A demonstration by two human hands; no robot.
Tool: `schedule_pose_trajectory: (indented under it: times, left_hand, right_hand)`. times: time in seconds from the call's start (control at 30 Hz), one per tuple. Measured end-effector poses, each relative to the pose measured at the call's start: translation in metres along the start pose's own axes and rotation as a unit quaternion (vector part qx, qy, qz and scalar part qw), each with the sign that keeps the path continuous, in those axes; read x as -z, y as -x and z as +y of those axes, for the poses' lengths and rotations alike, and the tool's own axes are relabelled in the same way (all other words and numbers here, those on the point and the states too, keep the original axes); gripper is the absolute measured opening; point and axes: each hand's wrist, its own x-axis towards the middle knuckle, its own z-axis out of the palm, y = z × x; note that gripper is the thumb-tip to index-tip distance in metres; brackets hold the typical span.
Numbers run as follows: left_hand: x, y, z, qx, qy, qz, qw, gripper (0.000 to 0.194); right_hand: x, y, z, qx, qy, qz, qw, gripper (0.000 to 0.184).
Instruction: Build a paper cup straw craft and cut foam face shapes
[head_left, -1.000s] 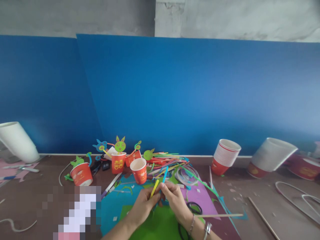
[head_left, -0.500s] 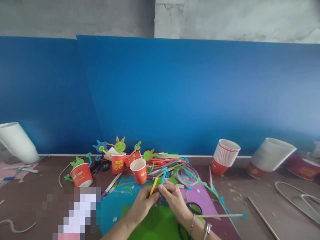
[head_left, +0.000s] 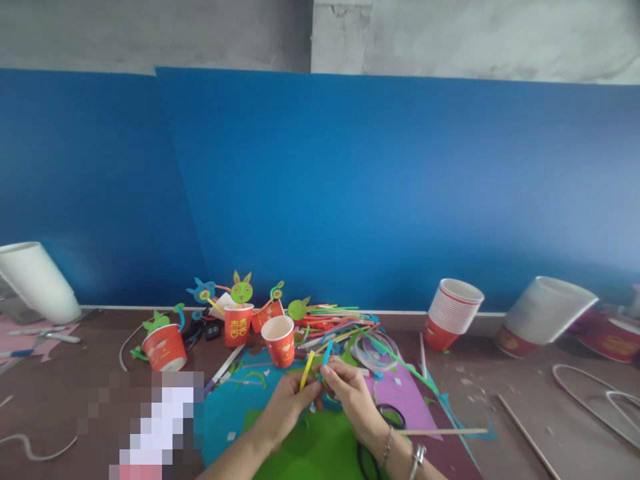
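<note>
My left hand (head_left: 286, 408) pinches a short yellow strip (head_left: 307, 370) that stands up between its fingers. Just to its right, my right hand (head_left: 353, 395) pinches a short blue strip (head_left: 327, 351). The fingertips of both hands meet above a green foam sheet (head_left: 320, 453). Right behind the hands stands an empty red paper cup (head_left: 279, 341). A pile of coloured strips (head_left: 336, 323) lies behind that cup.
Red cups with foam animal figures (head_left: 239, 313) stand at back left, and a tilted stack of red cups (head_left: 451, 313) at right. A large white cup stack (head_left: 545, 310) leans at far right, another (head_left: 35, 281) at far left. A wooden stick (head_left: 443, 431) and scissors (head_left: 389, 417) lie beside my right wrist.
Both hands have shifted slightly away from me with the strips still pinched. The view has tilted a little.
</note>
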Motion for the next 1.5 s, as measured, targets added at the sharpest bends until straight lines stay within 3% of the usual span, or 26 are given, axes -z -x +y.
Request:
schedule_pose_trajectory:
  times: [0.23,0.53,0.93,1.23,1.5]
  left_hand:
    - [0.003,0.000,0.000,-0.008,0.046,0.010,0.999,0.042]
    - [-0.003,0.003,0.005,0.001,0.062,-0.004,0.998,0.039]
    - [-0.001,0.003,0.002,0.014,0.097,0.016,0.995,0.045]
    - [0.006,0.000,-0.006,0.061,0.084,-0.006,0.995,0.045]
    - [0.001,0.002,-0.001,0.028,0.084,0.040,0.995,0.040]
  right_hand:
    - [0.002,0.003,-0.004,0.061,0.081,-0.032,0.994,0.050]
    - [-0.004,0.004,0.004,0.024,-0.023,-0.047,0.998,0.046]
    - [-0.001,0.005,-0.008,0.038,0.040,-0.077,0.996,0.053]
    - [-0.003,0.002,-0.003,-0.020,-0.049,-0.019,0.998,0.045]
    - [-0.001,0.002,-0.005,0.008,0.000,0.003,1.000,0.047]
